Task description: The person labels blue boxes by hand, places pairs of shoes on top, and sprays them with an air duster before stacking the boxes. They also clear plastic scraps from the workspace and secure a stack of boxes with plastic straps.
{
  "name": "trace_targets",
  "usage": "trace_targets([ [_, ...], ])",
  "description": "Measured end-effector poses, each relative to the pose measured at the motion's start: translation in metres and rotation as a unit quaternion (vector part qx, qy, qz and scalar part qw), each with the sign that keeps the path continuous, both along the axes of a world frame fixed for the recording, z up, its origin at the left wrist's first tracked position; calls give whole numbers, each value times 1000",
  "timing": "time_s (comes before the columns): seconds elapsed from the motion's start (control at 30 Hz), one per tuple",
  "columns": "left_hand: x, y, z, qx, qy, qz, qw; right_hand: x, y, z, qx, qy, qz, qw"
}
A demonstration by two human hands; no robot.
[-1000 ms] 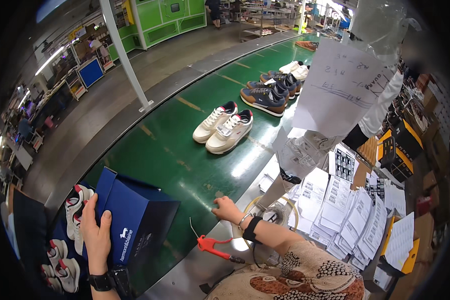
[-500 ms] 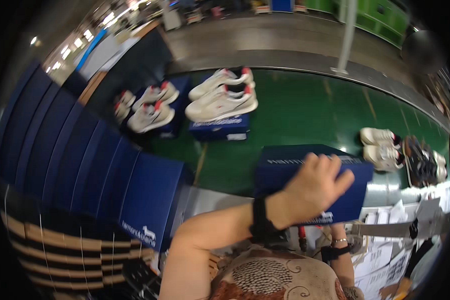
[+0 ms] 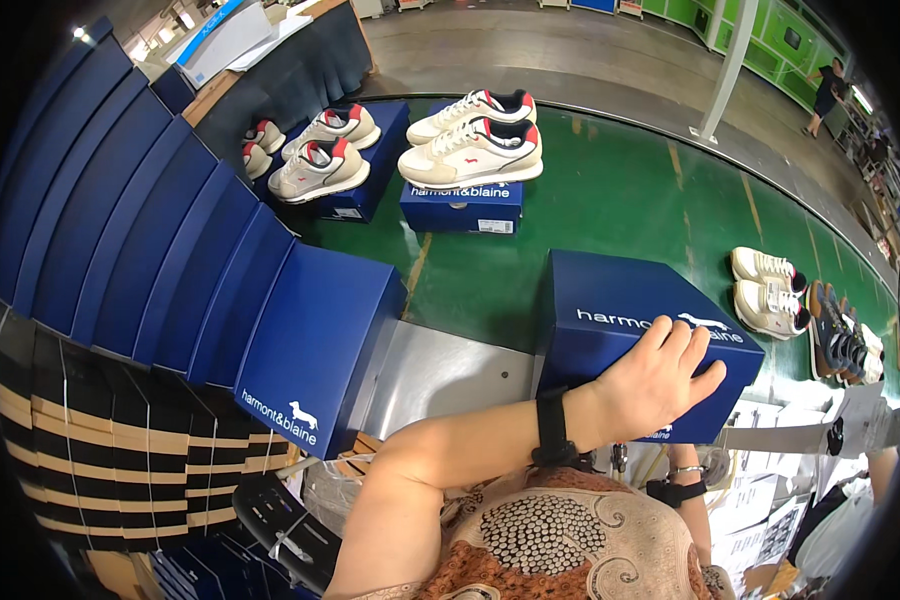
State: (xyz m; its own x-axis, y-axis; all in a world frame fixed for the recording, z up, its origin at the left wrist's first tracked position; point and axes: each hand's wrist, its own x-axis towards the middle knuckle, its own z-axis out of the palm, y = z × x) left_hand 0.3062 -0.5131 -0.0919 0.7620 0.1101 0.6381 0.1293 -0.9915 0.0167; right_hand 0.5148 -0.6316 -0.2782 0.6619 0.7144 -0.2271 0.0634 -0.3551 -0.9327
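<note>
My left hand (image 3: 660, 375) reaches across my body, a black band on its wrist. Its palm lies on the near side of a dark blue shoe box (image 3: 630, 320), with the fingers curled over the top edge. The box stands at the near edge of the green conveyor belt (image 3: 620, 200). Just below the box I see only my right wrist (image 3: 678, 487), with a bracelet and a black band. The right hand itself is hidden behind the box and my chest.
A row of upright blue box lids (image 3: 300, 350) leans at my left, above bundled black and tan flat cartons (image 3: 100, 450). Pairs of cream sneakers (image 3: 475, 140) sit on blue boxes on the belt. More shoes (image 3: 770, 285) lie to the right, papers (image 3: 770, 500) at lower right.
My view has swung from the right of the belt to the left. The blue box, held at my lower left before, now sits at the belt's near edge under my left hand.
</note>
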Motion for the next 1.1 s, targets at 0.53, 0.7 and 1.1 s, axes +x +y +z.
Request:
trace_targets([
  [0.53, -15, -8, -17, 44, -37, -64, 996, -59, -23, 167, 258, -82, 7, 963],
  [0.7, -51, -34, -62, -212, 86, -109, 967, -78, -36, 124, 71, 14, 29, 997],
  [1.1, -89, 120, -123, -602, -169, 252, 738, -101, 2, 88, 14, -6, 113, 994],
])
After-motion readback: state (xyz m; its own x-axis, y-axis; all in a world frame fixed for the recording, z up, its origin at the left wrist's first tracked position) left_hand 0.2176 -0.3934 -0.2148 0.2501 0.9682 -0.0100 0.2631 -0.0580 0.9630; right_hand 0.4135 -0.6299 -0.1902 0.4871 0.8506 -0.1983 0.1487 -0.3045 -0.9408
